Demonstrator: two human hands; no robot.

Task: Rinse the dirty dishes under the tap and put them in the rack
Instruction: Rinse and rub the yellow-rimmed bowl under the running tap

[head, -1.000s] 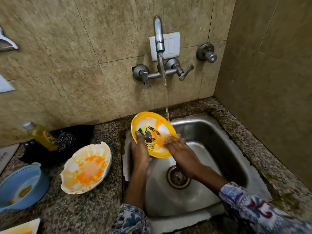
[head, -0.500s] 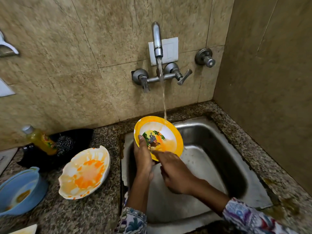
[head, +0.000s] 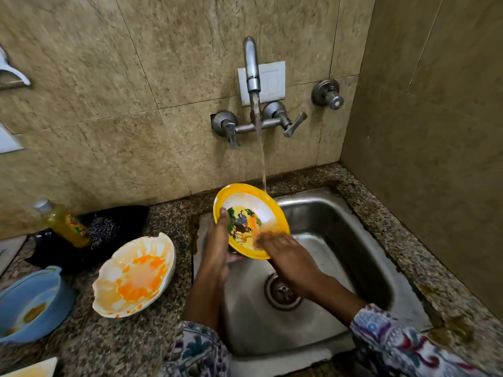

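Yellow-rimmed bowl (head: 251, 213) tilted over the steel sink (head: 340, 213), upper right rim right under the tap (head: 251, 69) stream. My left hand (head: 219, 246) grips its left edge, thumb on the inside wall, fingers curled behind. My right hand (head: 288, 257) is inside the bowl low right, fingers flat on the surface rubbing; fingertips motion-blurred, holding nothing. Change from half a second ago: the right hand was below the lower rim then, now it's back up on the inner face, same place it was scrubbing a second ago. So repeated wipe strokes, bowl held in place. Orange film on the white interior looks thinner than a second back, only a faint wash left near the top and right of the cartoon print. Judgement: this bowl is nearly rinsed, one or two more passes, then rack. Rack not in view. Still queued on the granite counter (head: 136, 346): white scalloped dish (head: 134, 276) smeared orange, and a blue bowl (head: 30, 303) with residue far left.
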